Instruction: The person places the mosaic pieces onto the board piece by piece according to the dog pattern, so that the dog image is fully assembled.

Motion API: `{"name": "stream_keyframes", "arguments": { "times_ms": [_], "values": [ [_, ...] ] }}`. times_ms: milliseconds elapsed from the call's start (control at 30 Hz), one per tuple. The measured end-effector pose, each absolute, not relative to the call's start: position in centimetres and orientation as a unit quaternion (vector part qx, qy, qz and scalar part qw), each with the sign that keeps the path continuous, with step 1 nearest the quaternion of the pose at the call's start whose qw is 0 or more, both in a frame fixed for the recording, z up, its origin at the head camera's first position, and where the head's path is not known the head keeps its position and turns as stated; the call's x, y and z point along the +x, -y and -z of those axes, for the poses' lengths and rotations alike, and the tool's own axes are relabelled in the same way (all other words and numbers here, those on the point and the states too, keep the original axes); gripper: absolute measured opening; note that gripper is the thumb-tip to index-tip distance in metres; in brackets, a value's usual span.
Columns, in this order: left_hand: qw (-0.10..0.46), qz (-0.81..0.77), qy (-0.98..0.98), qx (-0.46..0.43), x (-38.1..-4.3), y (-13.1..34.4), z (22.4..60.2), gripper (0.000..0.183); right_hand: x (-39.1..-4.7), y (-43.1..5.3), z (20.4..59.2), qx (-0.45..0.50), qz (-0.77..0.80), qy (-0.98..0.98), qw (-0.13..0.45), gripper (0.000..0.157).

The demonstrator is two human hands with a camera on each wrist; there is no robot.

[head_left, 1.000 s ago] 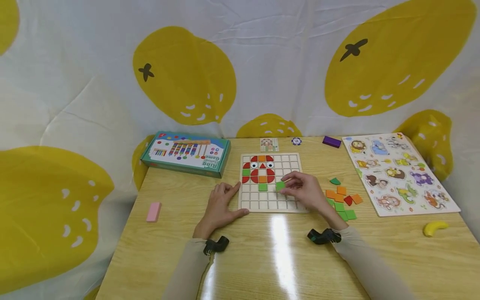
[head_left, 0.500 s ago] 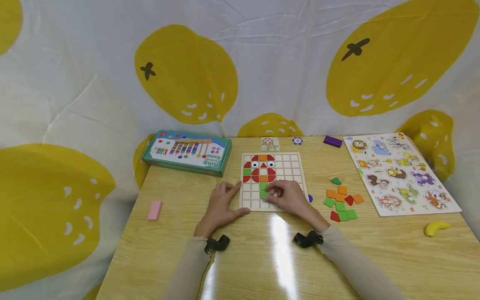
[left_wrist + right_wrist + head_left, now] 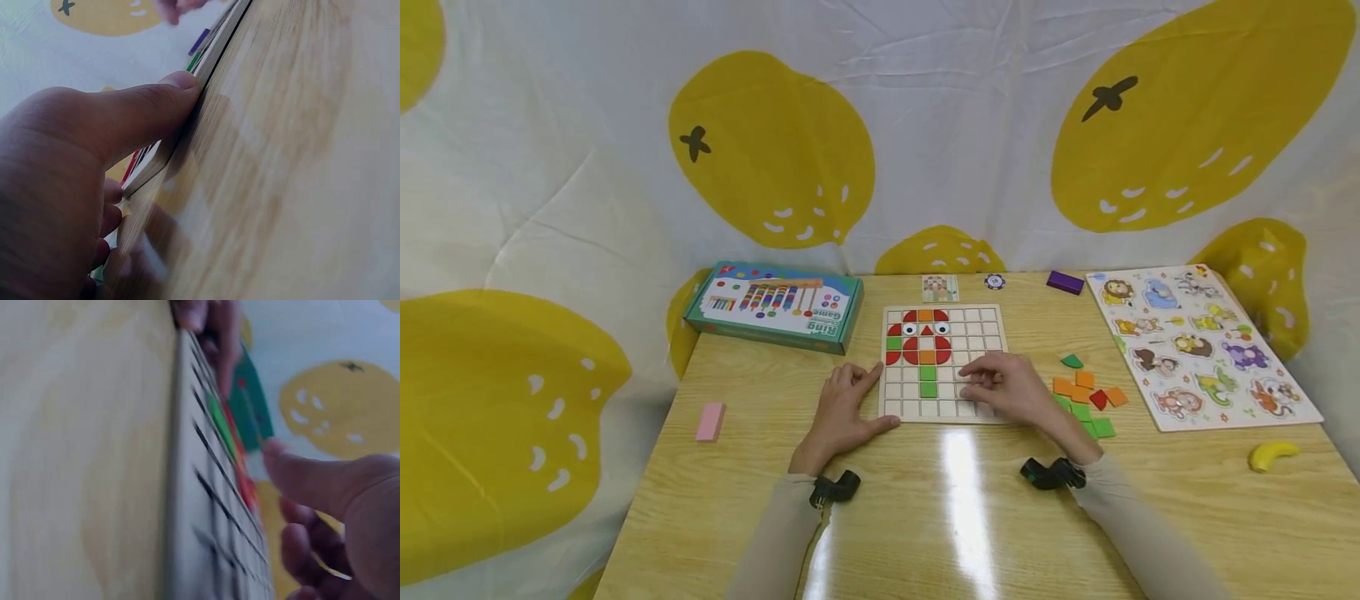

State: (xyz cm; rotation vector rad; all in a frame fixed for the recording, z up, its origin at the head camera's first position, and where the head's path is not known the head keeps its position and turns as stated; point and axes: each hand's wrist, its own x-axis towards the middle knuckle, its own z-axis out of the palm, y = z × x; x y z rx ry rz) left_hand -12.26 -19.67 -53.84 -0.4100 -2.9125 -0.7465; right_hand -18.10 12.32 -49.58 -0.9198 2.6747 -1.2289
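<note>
A wooden grid board [image 3: 985, 317] lies on the table, bearing a figure of red, orange, white and green tiles. Two green tiles [image 3: 928, 382] run in a column below the figure's head. My left hand [image 3: 841, 412] rests beside the board, thumb at its near edge and index finger at its left side; the left wrist view shows the thumb [image 3: 178, 81] against that edge. Over the board's right part hovers my right hand [image 3: 1011, 387], fingers loosely bent and nothing between them. Loose orange [image 3: 1084, 379], green [image 3: 1103, 427] and red tiles [image 3: 1098, 399] lie right of it.
A small picture card [image 3: 940, 288], a poker chip [image 3: 994, 282] and a purple block [image 3: 1065, 282] sit behind the board. To the left are a game box [image 3: 775, 307] and a pink block [image 3: 710, 422]. An animal puzzle [image 3: 1187, 344] and toy banana [image 3: 1272, 456] lie far right.
My right hand brought a green tile onto the board, set it below the other green one, let go, and moved back right. My left hand stayed at the board's edge.
</note>
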Motion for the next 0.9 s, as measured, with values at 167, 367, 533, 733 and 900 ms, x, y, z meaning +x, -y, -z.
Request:
{"name": "stream_keyframes", "arguments": {
  "times_ms": [167,367,533,733,900],
  "values": [
    [0.061,0.242,0.959,-0.137,-12.2,19.4,53.8,0.096,-18.0,-19.5,48.4,-0.289,0.331,-0.897,0.053,0.028],
    [0.055,0.236,0.962,-0.125,-12.2,19.3,53.7,0.097,-17.7,-24.0,48.5,-0.304,0.301,-0.901,0.074,0.026],
    [0.054,0.245,0.96,-0.124,-12.0,19.5,53.8,0.096,-17.9,-24.2,48.8,-0.304,0.284,-0.907,0.072,0.019],
    [0.06,0.241,0.96,-0.129,-12.1,19.4,54.2,0.096,-18.2,-24.0,48.6,-0.283,0.276,-0.914,0.085,0.014],
    [0.062,0.242,0.959,-0.131,-12.2,19.5,54.2,0.096,-18.5,-23.5,48.6,-0.268,0.32,-0.907,0.049,0.016]
  ]
}}
